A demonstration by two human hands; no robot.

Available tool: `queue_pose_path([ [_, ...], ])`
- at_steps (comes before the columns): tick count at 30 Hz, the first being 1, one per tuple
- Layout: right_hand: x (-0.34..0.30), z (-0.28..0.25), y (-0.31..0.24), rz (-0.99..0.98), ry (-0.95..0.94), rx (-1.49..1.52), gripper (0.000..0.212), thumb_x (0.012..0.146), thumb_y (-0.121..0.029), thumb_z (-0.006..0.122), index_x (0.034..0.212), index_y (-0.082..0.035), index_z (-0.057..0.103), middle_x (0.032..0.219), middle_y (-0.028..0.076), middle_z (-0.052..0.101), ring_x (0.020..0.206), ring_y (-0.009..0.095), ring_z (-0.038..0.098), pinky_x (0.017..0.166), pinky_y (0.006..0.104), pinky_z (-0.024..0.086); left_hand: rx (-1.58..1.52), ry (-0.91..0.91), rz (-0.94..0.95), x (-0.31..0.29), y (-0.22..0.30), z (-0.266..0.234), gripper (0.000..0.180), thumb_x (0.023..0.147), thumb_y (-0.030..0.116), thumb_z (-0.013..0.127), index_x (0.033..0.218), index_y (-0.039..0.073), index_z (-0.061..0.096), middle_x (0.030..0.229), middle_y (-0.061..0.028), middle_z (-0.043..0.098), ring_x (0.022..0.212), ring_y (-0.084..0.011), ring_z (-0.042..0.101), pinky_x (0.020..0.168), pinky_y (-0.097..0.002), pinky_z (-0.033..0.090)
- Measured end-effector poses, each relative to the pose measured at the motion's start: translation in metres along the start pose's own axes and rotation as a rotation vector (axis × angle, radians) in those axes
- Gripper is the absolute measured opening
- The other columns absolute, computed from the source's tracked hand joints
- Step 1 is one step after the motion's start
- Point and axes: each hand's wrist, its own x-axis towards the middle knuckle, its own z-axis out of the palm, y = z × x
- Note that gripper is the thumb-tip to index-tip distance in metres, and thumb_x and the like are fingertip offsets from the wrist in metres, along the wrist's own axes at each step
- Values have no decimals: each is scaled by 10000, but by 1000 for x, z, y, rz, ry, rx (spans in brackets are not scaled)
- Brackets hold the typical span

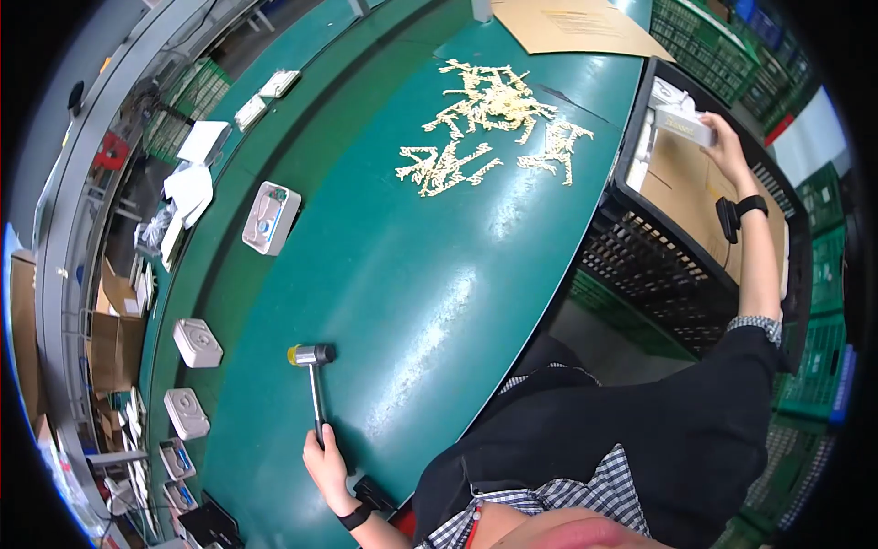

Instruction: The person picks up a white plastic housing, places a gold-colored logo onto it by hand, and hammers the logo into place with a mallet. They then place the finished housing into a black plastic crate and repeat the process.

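Observation:
My left hand (327, 468) is closed around the dark grip of a small mallet (316, 393). The mallet's metal head, with one yellow face, lies over the green worktop (384, 274). Out to the right, my right hand (727, 151) grips the edge of a white box-shaped housing (684, 126), its fingers bent over the near end. That housing is over the far end of a black plastic crate (681, 242), where other white housings (669, 93) lie on and beside cardboard. A dark band sits on each wrist.
Pale yellow, chain-like small parts (498, 101) lie heaped on the far worktop, below a cardboard sheet (581, 27). Along the left stand an open housing (272, 218) with wiring inside and several more white housings (198, 343). Green crates (704, 41) stack at the right.

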Motion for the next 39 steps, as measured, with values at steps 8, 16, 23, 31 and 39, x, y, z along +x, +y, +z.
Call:
queue_pose_path([
  [8,23,107,78,-39,127,-103,548,655,168,570,1155,-46,503,1102,163,584,1061,319,554,923,347,430,-48,14,-99,0,-1,2,395,904,327,578,757,-35,513,584,-152,477,549,-238,469,542,-389,379],
  [16,139,73,55,186,-563,-708,465,660,-9,686,1111,20,575,1102,231,620,1060,382,585,879,410,481,8,8,-71,4,14,-3,452,857,416,611,767,-26,583,615,-181,540,587,-326,533,568,-406,415],
  [23,167,177,-406,-771,-323,462,387,852,-142,657,1206,-25,551,1140,115,627,1078,200,594,901,322,475,-9,54,-129,1,1,-6,459,829,419,641,739,-26,577,584,-163,537,552,-276,545,546,-386,415],
  [31,163,426,-589,-368,-513,403,435,880,-211,589,1213,57,508,1186,256,580,1059,372,607,805,433,526,-33,127,-99,-3,-2,6,415,809,411,673,765,5,602,620,-136,603,596,-276,603,568,-364,449],
  [39,133,375,-555,24,-1093,1201,431,845,40,548,1267,11,465,1043,133,594,990,237,605,788,349,530,-107,118,-172,-13,-3,-5,332,828,322,675,849,-1,604,802,-155,648,750,-275,625,642,-363,464],
])
